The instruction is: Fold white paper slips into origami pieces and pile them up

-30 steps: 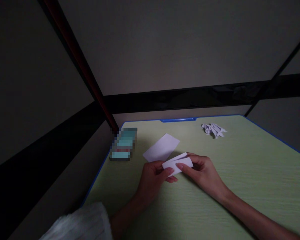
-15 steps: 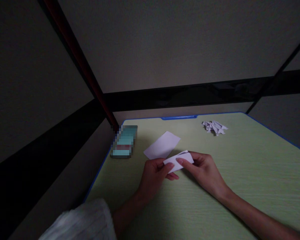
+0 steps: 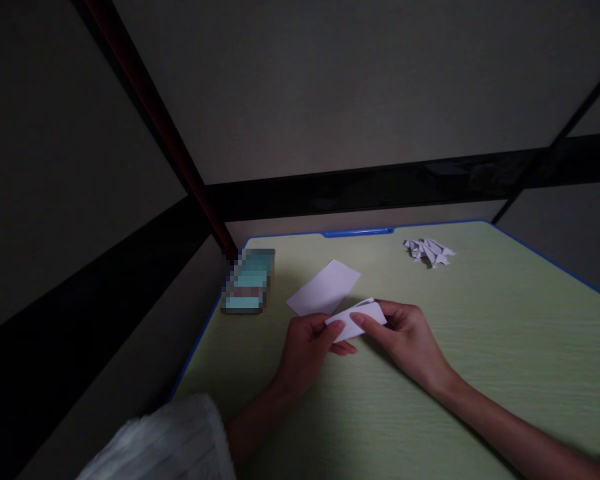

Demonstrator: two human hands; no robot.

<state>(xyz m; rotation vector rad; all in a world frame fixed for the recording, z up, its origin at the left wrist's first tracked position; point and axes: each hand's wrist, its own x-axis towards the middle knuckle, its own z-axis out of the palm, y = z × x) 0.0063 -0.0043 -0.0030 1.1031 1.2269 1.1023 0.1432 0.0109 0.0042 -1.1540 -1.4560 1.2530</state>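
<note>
Both of my hands pinch one folded piece of white paper (image 3: 347,327), a narrow strip with a loose layer showing along its upper edge. My left hand (image 3: 307,348) grips the left end, thumb on top and fingers underneath. At the other end, my right hand (image 3: 413,340) presses its thumb on the paper's face, with the remaining fingers behind it. Just beyond lies a flat white paper sheet (image 3: 325,287) on the table, its near edge partly hidden by the folded paper and my left hand.
A pale wood-grain table (image 3: 505,320) with a blue rim stretches to the wall. On its left edge lies a phone (image 3: 250,280), its screen blurred out. Several folded white paper pieces (image 3: 429,252) sit heaped at the back right. A blue strip (image 3: 359,233) lines the far edge.
Almost nothing differs. The whole view has shifted very slightly, and both hands keep the same pinch on the folded paper.
</note>
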